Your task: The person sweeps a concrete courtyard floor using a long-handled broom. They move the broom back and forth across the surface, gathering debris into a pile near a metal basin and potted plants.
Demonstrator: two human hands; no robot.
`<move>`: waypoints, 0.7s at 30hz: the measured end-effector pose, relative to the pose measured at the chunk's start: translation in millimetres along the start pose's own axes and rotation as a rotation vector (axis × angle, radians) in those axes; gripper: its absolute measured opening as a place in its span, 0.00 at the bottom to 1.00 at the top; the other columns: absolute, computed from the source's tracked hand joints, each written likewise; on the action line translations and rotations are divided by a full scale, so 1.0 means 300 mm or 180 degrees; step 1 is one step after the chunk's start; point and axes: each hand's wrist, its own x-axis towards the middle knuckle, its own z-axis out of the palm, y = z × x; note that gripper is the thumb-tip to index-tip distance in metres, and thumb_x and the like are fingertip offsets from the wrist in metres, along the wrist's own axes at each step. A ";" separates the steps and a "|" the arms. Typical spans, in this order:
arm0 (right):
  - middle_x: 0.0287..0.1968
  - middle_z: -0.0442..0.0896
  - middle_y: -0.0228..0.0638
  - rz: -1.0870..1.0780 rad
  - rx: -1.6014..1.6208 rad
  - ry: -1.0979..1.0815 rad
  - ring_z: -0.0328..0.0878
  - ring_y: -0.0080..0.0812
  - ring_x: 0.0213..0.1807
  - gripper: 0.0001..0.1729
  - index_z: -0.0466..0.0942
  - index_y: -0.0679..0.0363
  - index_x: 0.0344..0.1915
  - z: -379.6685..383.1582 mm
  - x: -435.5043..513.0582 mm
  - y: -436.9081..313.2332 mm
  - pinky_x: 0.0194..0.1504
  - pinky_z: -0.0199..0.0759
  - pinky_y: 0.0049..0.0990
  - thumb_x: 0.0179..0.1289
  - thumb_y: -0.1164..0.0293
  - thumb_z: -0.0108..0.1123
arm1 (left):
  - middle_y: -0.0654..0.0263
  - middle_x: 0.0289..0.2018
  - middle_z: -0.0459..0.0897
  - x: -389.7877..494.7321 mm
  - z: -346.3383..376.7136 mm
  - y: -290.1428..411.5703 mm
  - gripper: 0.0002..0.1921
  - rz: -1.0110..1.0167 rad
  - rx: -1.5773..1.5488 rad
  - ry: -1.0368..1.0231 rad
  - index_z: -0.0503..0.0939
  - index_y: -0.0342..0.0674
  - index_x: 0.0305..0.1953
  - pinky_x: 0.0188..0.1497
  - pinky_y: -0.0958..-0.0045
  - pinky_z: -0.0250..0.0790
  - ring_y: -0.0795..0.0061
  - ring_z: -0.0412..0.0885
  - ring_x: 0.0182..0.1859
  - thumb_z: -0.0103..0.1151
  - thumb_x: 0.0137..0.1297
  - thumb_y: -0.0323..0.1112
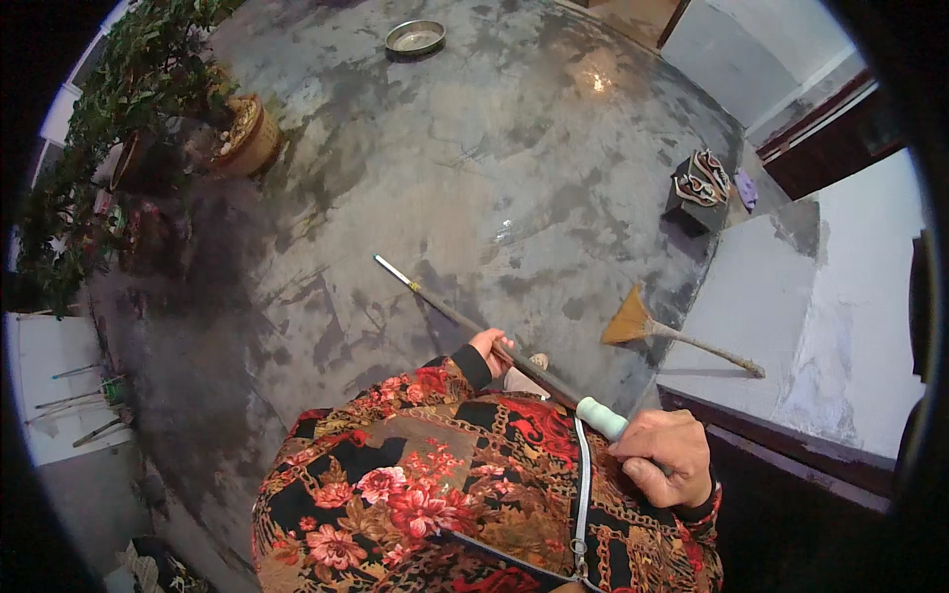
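Observation:
A long brownish pole (448, 311) runs slantwise across the front of my body. My left hand (491, 351) is closed around its shaft at about mid-length. The near end carries a pale green grip (602, 417). My right hand (663, 456) is curled around the end of that grip, its fingers covering the tip. At the far end, a white section (391, 270) with a teal tip follows a yellow band (414, 286) and points up and left over the floor.
A straw broom (634, 320) leans by the wall at right. Behind it, shoes (700, 181) rest on a dark box (692, 215). Potted plants (245, 141) line the left side. A round metal pan (415, 38) lies on the stained concrete floor (460, 193). Several sticks (74, 393) stand at far left.

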 end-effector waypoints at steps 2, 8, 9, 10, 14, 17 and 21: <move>0.24 0.80 0.37 0.0016 0.0015 0.0073 0.77 0.36 0.23 0.06 0.82 0.62 0.31 -0.069 -0.012 0.055 0.24 0.69 0.30 0.49 0.77 0.64 | 0.70 0.19 0.72 -0.030 0.107 -0.019 0.14 0.0039 -0.0005 0.0142 0.66 0.46 0.21 0.31 0.66 0.70 0.70 0.75 0.25 0.52 0.66 0.34; 0.24 0.79 0.37 0.0015 0.0144 -0.0042 0.76 0.36 0.23 0.06 0.82 0.63 0.31 -0.234 -0.015 0.199 0.26 0.68 0.30 0.50 0.78 0.64 | 0.70 0.19 0.70 0.131 0.182 -0.061 0.12 0.0335 -0.0255 0.0205 0.64 0.46 0.25 0.28 0.68 0.70 0.72 0.74 0.24 0.53 0.65 0.33; 0.24 0.79 0.37 -0.0011 0.0173 -0.0077 0.76 0.36 0.23 0.06 0.82 0.63 0.31 -0.255 -0.012 0.216 0.26 0.68 0.30 0.50 0.78 0.64 | 0.69 0.21 0.71 0.152 0.190 -0.063 0.10 0.0355 -0.0249 0.0344 0.65 0.45 0.26 0.29 0.66 0.71 0.71 0.74 0.25 0.53 0.65 0.34; 0.24 0.79 0.37 -0.0038 0.0203 -0.0112 0.76 0.36 0.23 0.06 0.82 0.63 0.31 -0.274 -0.008 0.229 0.26 0.68 0.30 0.50 0.78 0.64 | 0.68 0.22 0.71 0.173 0.196 -0.061 0.10 0.0373 -0.0243 0.0484 0.66 0.44 0.28 0.30 0.65 0.72 0.71 0.75 0.27 0.52 0.65 0.35; 0.24 0.79 0.38 -0.0079 0.0290 -0.0210 0.77 0.38 0.24 0.07 0.82 0.64 0.32 -0.324 -0.004 0.273 0.26 0.69 0.30 0.49 0.77 0.66 | 0.67 0.24 0.72 0.256 0.192 -0.069 0.08 0.0441 -0.0290 0.0504 0.67 0.43 0.31 0.30 0.64 0.74 0.70 0.76 0.28 0.51 0.66 0.36; 0.24 0.80 0.39 -0.0047 0.0280 -0.0152 0.78 0.38 0.25 0.07 0.81 0.64 0.32 -0.377 0.017 0.321 0.27 0.70 0.30 0.50 0.76 0.66 | 0.67 0.24 0.71 0.251 0.277 -0.049 0.08 0.0352 -0.0367 0.0516 0.67 0.42 0.32 0.30 0.65 0.74 0.71 0.75 0.26 0.51 0.66 0.37; 0.25 0.81 0.39 0.0309 0.0251 0.0060 0.79 0.37 0.26 0.07 0.81 0.66 0.33 -0.468 0.062 0.366 0.29 0.70 0.29 0.51 0.77 0.64 | 0.68 0.19 0.71 0.283 0.427 -0.016 0.10 0.0314 -0.0937 0.1099 0.66 0.44 0.28 0.25 0.68 0.71 0.71 0.75 0.24 0.53 0.65 0.36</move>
